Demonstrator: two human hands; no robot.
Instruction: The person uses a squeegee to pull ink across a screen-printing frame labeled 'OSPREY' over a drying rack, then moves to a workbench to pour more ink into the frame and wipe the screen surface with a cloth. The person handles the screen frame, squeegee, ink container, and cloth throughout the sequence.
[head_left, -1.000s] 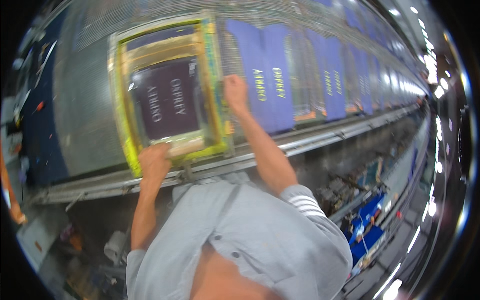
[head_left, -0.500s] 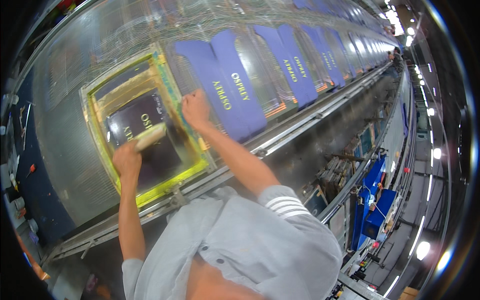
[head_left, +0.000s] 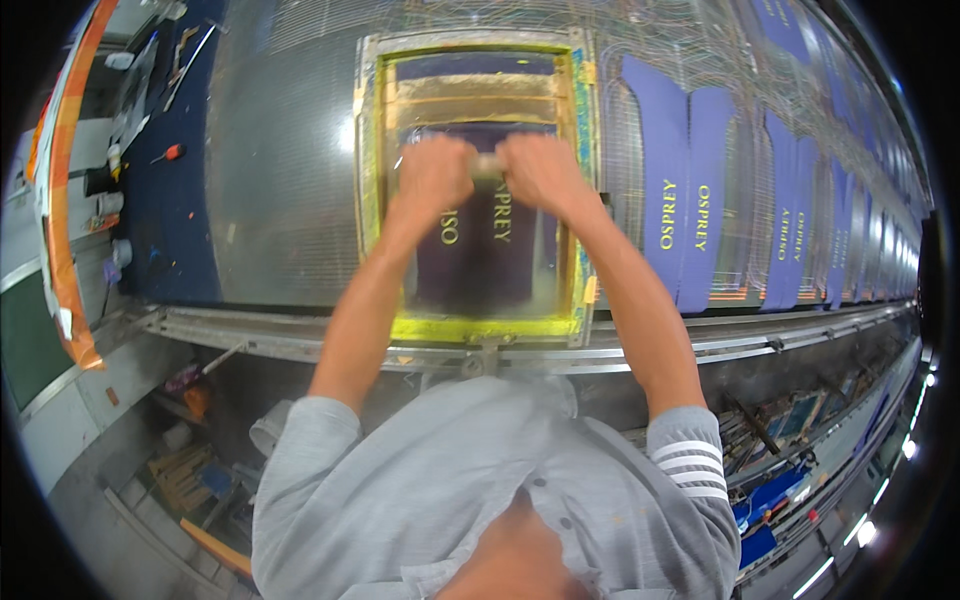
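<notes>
My left hand [head_left: 436, 172] and my right hand [head_left: 539, 172] are wrapped round a pale squeegee [head_left: 488, 165] near the upper middle of a screen-printing frame [head_left: 484, 329] with a yellow-taped border. The squeegee's middle shows between my fists; the rest is hidden by them. Under it, the dark panel [head_left: 475, 275] of the screen has pale lettering and a glossy, blurred lower part. The frame lies on a long printing table beside a metal rail along its near edge.
Purple fabric panels [head_left: 707, 260] with yellow lettering line the table [head_left: 280, 200] to my right. On the left are a dark strip [head_left: 165, 240] with small tools, a red-handled tool [head_left: 172, 152] and an orange-edged board [head_left: 65, 300]. The metal rail [head_left: 650, 358] runs crosswise before my body.
My left hand has carried the squeegee up from the frame's near end, and my right hand has left the frame's right side to grip it too. The view has swung round to face the frame squarely.
</notes>
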